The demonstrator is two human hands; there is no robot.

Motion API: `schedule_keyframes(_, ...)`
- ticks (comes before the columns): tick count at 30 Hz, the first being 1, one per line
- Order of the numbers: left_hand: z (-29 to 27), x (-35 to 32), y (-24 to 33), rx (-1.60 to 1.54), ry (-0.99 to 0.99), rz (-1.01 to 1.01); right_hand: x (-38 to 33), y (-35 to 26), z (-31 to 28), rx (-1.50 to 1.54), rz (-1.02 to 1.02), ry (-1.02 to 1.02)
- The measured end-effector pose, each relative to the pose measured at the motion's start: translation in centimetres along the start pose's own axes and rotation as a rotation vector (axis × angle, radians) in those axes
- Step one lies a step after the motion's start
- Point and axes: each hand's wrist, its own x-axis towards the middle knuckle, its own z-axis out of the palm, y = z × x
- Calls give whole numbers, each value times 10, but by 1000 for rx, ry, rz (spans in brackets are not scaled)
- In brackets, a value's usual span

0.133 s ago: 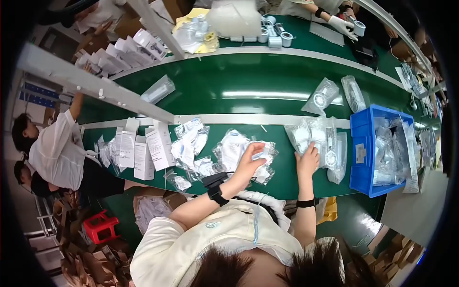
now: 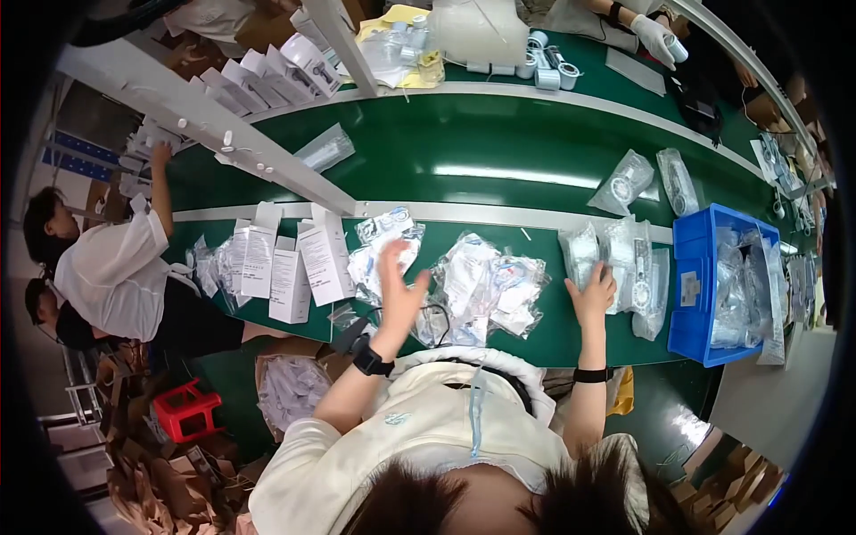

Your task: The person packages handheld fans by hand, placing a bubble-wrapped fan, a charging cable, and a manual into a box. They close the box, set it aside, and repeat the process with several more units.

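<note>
My left hand point(image 2: 400, 290) is open, its fingers spread, over the near edge of a pile of small clear bags with white contents point(image 2: 382, 251). To its right lies a second pile of clear bags with white and blue contents point(image 2: 477, 275). My right hand point(image 2: 592, 296) has its fingers apart at the near end of several bagged white devices point(image 2: 617, 250); its fingertips appear to touch the plastic, with no grip visible. Upright white printed boxes point(image 2: 324, 259) stand left of my left hand. Black bands circle both wrists.
A blue bin point(image 2: 694, 299) full of bagged devices stands at the right table edge. Beyond the metal rail, two bagged devices point(image 2: 622, 185) lie on the green surface. A slanted metal post point(image 2: 285, 178) crosses the left side. Co-workers are at the left and far right.
My left hand has moved left, from the middle pile of bags to the left pile, and its fingers have spread. My right hand stays by the bagged devices. The whole view has shifted slightly.
</note>
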Motion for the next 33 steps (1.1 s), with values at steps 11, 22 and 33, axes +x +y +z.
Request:
schedule_keyframes(11, -120, 34, -122, 655, 214, -318, -85, -207, 0, 968, -459, -449)
schedule_keyframes(22, -100, -22, -144, 590, 311, -169, -127, -328, 130, 1257, -109, -1053)
schedule_keyframes(33, -155, -3, -113, 170, -121, -434, -138, -325, 89, 1282, -103, -966)
